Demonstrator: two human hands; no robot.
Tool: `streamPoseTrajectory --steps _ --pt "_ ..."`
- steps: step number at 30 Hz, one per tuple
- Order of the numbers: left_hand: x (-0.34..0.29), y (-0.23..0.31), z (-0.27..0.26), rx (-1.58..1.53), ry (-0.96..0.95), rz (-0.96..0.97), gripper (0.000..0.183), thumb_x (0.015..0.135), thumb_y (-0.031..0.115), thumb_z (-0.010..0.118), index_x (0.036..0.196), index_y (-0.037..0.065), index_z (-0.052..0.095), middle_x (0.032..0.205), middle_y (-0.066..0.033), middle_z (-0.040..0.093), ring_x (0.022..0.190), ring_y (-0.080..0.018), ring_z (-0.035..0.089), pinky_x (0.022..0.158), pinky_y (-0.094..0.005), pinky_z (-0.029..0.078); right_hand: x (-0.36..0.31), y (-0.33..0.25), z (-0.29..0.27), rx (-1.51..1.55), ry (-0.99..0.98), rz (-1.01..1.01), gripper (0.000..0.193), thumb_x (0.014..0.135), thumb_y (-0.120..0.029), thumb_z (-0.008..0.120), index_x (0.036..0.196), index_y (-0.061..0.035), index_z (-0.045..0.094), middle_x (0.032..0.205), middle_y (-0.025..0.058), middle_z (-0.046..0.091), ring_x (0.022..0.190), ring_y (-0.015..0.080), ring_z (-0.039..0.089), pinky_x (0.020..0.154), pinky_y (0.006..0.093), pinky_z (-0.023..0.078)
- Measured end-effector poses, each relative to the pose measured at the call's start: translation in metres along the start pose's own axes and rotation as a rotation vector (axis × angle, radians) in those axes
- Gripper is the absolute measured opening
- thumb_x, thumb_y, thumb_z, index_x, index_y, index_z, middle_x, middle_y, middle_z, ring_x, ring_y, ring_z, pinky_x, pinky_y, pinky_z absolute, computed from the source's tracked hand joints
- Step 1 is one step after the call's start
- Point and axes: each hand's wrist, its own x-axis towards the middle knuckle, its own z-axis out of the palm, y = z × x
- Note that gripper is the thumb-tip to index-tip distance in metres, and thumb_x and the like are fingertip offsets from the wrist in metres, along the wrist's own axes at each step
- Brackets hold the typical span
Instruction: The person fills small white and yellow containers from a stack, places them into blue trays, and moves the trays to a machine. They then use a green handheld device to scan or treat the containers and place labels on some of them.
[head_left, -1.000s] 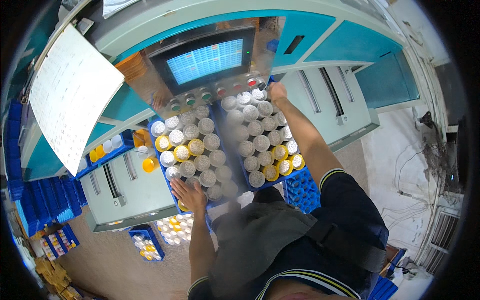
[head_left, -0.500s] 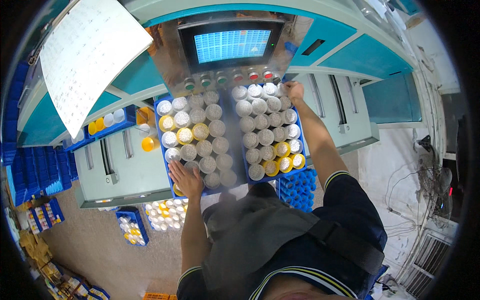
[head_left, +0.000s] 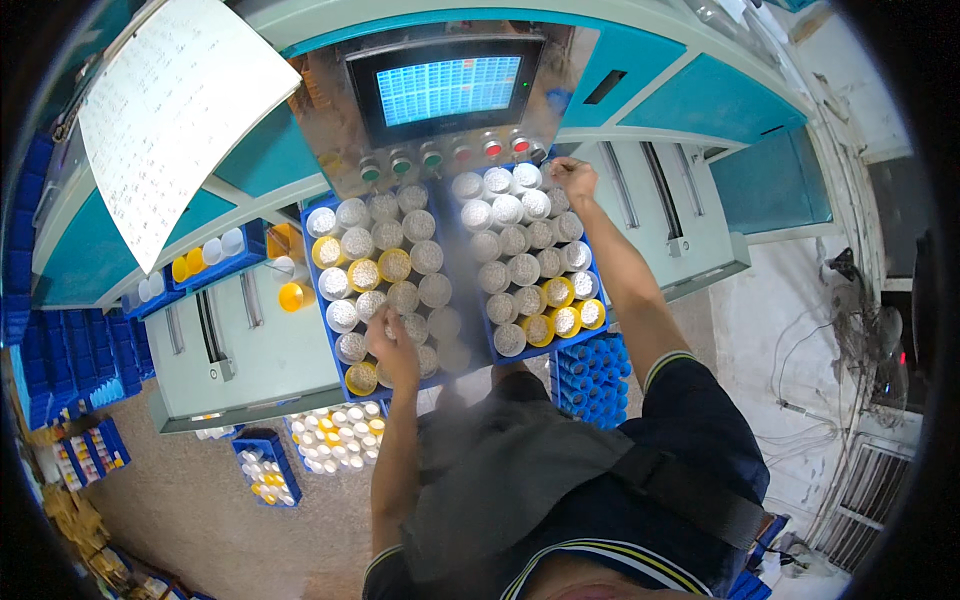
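Left hand: the left hand [head_left: 395, 342] is over the near part of the left tray [head_left: 430, 381], fingers bent down among the cups; whether it is clamped on one I cannot tell.
Right hand: the right hand [head_left: 574, 180] is curled at the far right corner of the right tray [head_left: 545, 351], fingertips beside the corner cup; I cannot tell whether they pinch anything.
Left cups: rows of white cups [head_left: 341, 315] with a few yellow cups [head_left: 363, 273], many holding pale bits, upright in the left tray.
Right cups: more filled cups [head_left: 523, 268] in the right tray, the yellow ones at its near right corner.
Screen: the lit screen [head_left: 450, 88] is beyond both trays, above round buttons [head_left: 493, 149].
Counter: the pale counter [head_left: 280, 360] left of the trays carries a yellow cup [head_left: 292, 297].
Paper: a written sheet [head_left: 185, 130] hangs at upper left.
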Motion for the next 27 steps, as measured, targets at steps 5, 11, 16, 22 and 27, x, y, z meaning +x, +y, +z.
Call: streamPoseTrajectory --steps 5,11,16,22,27 --pt "0.028 0.029 0.065 -1.055 -0.268 -0.543 0.044 0.107 0.03 0.036 0.121 -0.004 0.061 0.121 -0.0151 0.065 0.119 -0.0283 0.058 0.103 -0.0386 0.045 -0.12 -0.079 0.047 0.142 -0.487 -0.127 0.017 0.086 -0.009 0.072 0.101 -0.0019 0.073 0.093 0.0127 0.074 0.082 0.0137 0.069 0.071 0.0299 0.055" --pt "0.058 0.03 0.091 -1.522 -0.221 -0.778 0.05 0.109 0.03 0.025 0.126 -0.003 0.058 0.126 -0.0139 0.062 0.12 -0.0289 0.057 0.106 -0.0417 0.044 -0.194 -0.143 0.104 -0.374 -0.804 -0.672 0.016 0.085 -0.012 0.069 0.097 -0.0029 0.073 0.099 0.0152 0.071 0.093 0.034 0.067 0.082 0.0408 0.054" --pt "0.06 0.028 0.066 -1.654 -0.041 -0.858 0.043 0.109 0.026 0.029 0.115 -0.005 0.058 0.116 -0.0163 0.062 0.111 -0.0291 0.06 0.105 -0.0414 0.048 -0.18 -0.144 0.132 -0.152 -0.818 -0.515 0.014 0.083 -0.011 0.071 0.092 -0.0003 0.071 0.087 0.0156 0.07 0.08 0.0261 0.069 0.072 0.0364 0.054" --pt "0.062 0.038 0.044 -1.775 0.082 -0.921 0.035 0.108 0.019 0.034 0.12 -0.01 0.051 0.118 -0.0215 0.058 0.112 -0.0327 0.058 0.106 -0.0428 0.05 -0.106 -0.111 0.197 -0.375 -0.532 -0.512 0.012 0.085 -0.012 0.065 0.09 -0.0037 0.073 0.083 0.0197 0.07 0.076 0.0335 0.07 0.068 0.04 0.054" --pt "0.056 0.034 0.033 -1.545 0.003 -0.768 0.035 0.106 0.008 0.036 0.135 -0.012 0.04 0.136 -0.025 0.047 0.125 -0.0346 0.051 0.115 -0.042 0.042 -0.059 -0.058 0.238 -0.817 -0.505 -0.556 0.02 0.083 -0.016 0.063 0.098 -0.0079 0.074 0.089 0.0168 0.072 0.082 0.0372 0.069 0.073 0.0446 0.054"
